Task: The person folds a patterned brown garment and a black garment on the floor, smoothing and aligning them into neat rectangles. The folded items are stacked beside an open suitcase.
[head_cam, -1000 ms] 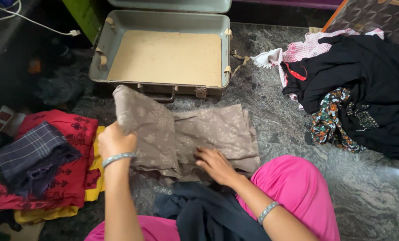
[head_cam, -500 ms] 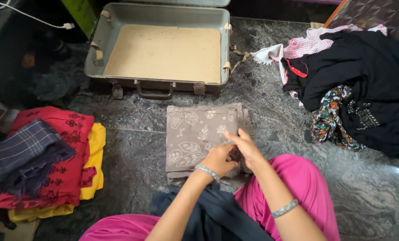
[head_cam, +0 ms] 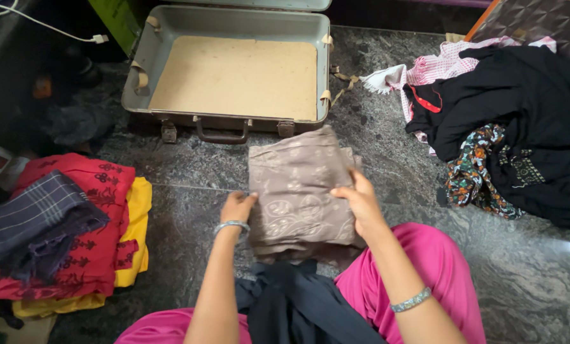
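Folded taupe garment (head_cam: 298, 191) in both hands' grip, left hand (head_cam: 237, 207), right hand (head_cam: 361, 204), open suitcase (head_cam: 142, 83) beyond

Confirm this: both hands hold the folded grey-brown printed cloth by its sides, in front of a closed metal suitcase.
Not quite. In the head view the metal suitcase lies open, its tan lining bare. The rest stands: the left hand and right hand hold the folded grey-brown printed cloth by its sides, in front of the suitcase.

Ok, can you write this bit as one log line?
left hand: grips cloth's left edge | right hand: grips right edge | cloth: folded, grey-brown | suitcase: open
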